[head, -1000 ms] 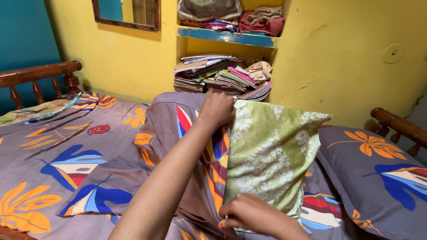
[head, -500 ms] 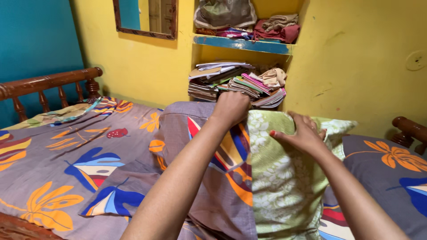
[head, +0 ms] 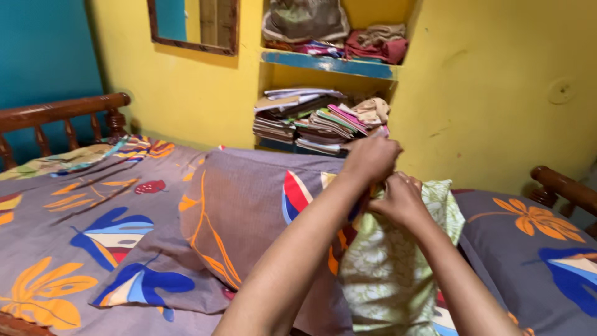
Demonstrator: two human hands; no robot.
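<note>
A wide bed (head: pixel 74 249) fills the lower half of the frame as I look down through the head camera, its grey sheet printed with orange leaves and blue shapes, and a dark wooden headboard rail (head: pixel 59 112) runs along the left edge against a teal wall. Behind it, a yellow wall (head: pixel 491 81) takes up the upper right, with a recessed shelf (head: pixel 326 62) at top centre holding folded clothes above and a slumped stack of papers and books (head: pixel 311 118) below; the lower edge of a wood-framed mirror (head: pixel 193 28) shows at upper left. At centre stands a pillow (head: pixel 398 274) in a green floral cloth, most of it already inside a grey pillowcase (head: pixel 249 211) that matches the sheet. A second pillow (head: pixel 535 242) in the same print lies at lower right, beside a curved wooden rail (head: pixel 563 186). My left hand (head: pixel 372 158), just right of centre, is curled shut on the pillowcase's open edge at the top of the pillow. My right hand (head: pixel 401 200) sits just below and right of it, touching it, fingers bunched tight on the green pillow's upper corner, which pokes out of the opening. Both forearms rise from the bottom edge toward that point; how much of the pillow's lower end is covered I cannot tell.
</note>
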